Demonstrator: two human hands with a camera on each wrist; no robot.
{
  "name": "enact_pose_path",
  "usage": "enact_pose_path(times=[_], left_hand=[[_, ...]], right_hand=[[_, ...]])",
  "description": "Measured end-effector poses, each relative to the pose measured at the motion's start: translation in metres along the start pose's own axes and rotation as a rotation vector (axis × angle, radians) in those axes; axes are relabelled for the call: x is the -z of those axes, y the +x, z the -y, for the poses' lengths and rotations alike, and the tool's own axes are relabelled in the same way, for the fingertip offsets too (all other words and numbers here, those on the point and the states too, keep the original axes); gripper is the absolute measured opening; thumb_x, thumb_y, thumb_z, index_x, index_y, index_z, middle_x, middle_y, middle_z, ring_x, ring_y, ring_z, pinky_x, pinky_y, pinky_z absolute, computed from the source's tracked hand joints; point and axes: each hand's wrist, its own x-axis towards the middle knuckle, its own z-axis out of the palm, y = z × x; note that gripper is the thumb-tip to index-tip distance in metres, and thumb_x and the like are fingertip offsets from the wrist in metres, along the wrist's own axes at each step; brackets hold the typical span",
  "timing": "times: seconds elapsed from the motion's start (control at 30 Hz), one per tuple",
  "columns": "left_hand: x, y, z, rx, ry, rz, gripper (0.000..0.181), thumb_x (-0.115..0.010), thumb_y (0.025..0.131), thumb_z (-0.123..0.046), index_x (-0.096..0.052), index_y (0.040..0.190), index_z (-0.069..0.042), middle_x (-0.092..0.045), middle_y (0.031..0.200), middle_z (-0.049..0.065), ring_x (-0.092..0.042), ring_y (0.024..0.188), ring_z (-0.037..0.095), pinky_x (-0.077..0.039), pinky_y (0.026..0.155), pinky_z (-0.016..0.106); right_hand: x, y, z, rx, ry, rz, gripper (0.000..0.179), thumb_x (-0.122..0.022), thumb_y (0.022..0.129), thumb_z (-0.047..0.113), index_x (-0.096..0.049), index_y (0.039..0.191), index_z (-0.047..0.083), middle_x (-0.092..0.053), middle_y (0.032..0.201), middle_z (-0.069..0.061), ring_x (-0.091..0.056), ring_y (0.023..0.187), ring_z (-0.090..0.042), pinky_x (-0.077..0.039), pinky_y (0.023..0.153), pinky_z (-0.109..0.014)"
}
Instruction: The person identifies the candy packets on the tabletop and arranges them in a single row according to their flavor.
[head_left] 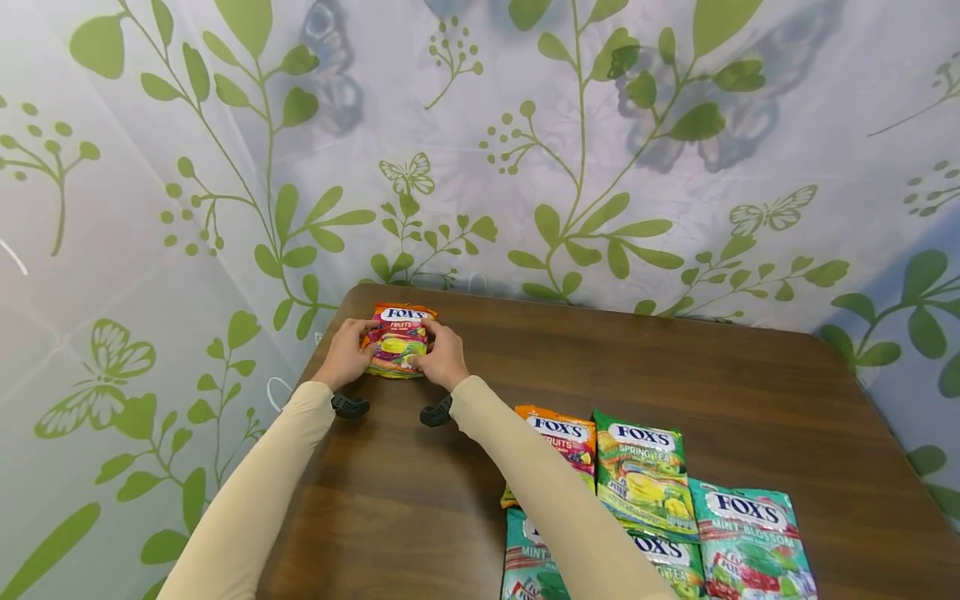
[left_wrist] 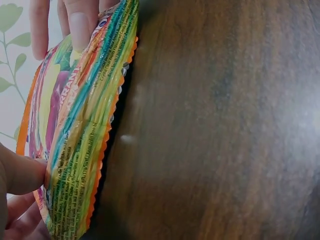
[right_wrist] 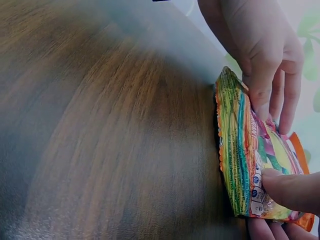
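Observation:
An orange-edged bag of Fox's Fruits candy (head_left: 397, 342) lies at the far left corner of the brown table. My left hand (head_left: 348, 354) grips its left edge, and my right hand (head_left: 446, 357) grips its right edge. Close up in the left wrist view, the left thumb (left_wrist: 25, 174) presses on the bag's printed front with fingers tucked under the side. The right wrist view shows the right thumb (right_wrist: 290, 190) on top of the bag (right_wrist: 240, 150) and fingertips beneath it. The bag's scalloped lower seam is right at the tabletop.
Several other Fox's bags lie together at the front right: another Fruits bag (head_left: 558, 433), Spring Tea bags (head_left: 645, 475) and Mint Blossom bags (head_left: 753, 533). My right forearm passes over some of them. A leaf-patterned curtain (head_left: 465, 167) hangs just past the table's back edge (head_left: 600, 307).

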Motion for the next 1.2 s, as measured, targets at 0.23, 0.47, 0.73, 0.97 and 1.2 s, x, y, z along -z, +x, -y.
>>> enact_pose_path(times=[0.23, 0.47, 0.73, 0.97, 1.2], left_hand=[[-0.002, -0.001, -0.004, -0.008, 0.028, -0.008, 0.043, -0.064, 0.101, 0.007, -0.059, 0.143, 0.016, -0.051, 0.14, 0.038, -0.05, 0.134, 0.053, -0.038, 0.117, 0.064], [-0.003, -0.005, -0.015, -0.057, 0.016, -0.048, 0.042, -0.065, 0.097, 0.008, -0.061, 0.139, 0.016, -0.045, 0.144, 0.04, -0.04, 0.138, 0.057, -0.033, 0.118, 0.067], [-0.007, -0.016, -0.035, -0.183, -0.01, -0.072, 0.044, -0.068, 0.098, 0.0, -0.063, 0.141, 0.009, -0.044, 0.146, 0.038, -0.038, 0.135, 0.057, -0.035, 0.107, 0.074], [-0.008, -0.035, -0.074, -0.223, -0.03, -0.057, 0.045, -0.072, 0.103, 0.0, -0.062, 0.146, 0.004, -0.049, 0.143, 0.033, -0.046, 0.129, 0.051, -0.042, 0.103, 0.066], [-0.015, -0.065, -0.113, -0.249, -0.099, -0.016, 0.046, -0.074, 0.103, -0.002, -0.064, 0.148, -0.002, -0.057, 0.139, 0.028, -0.057, 0.124, 0.049, -0.053, 0.098, 0.062]], right_hand=[[0.0, -0.001, 0.001, -0.004, -0.062, -0.001, 0.076, -0.087, 0.097, 0.013, -0.05, 0.163, 0.002, -0.057, 0.146, -0.021, -0.057, 0.125, -0.031, -0.05, 0.114, -0.042], [0.008, -0.008, -0.002, -0.005, -0.014, -0.013, 0.072, -0.087, 0.095, 0.008, -0.054, 0.159, 0.001, -0.058, 0.141, -0.021, -0.063, 0.113, -0.029, -0.058, 0.097, -0.039], [0.037, -0.029, 0.0, 0.06, 0.037, -0.024, 0.066, -0.083, 0.098, 0.002, -0.055, 0.157, -0.002, -0.056, 0.15, -0.025, -0.066, 0.123, -0.039, -0.061, 0.096, -0.047], [0.07, -0.065, 0.005, 0.177, -0.018, -0.046, 0.059, -0.084, 0.098, 0.005, -0.062, 0.152, 0.002, -0.062, 0.143, -0.022, -0.068, 0.119, -0.04, -0.059, 0.098, -0.05], [0.102, -0.116, 0.001, 0.197, -0.081, -0.055, 0.06, -0.088, 0.096, 0.014, -0.063, 0.149, 0.002, -0.065, 0.136, -0.021, -0.069, 0.117, -0.042, -0.06, 0.095, -0.05]])
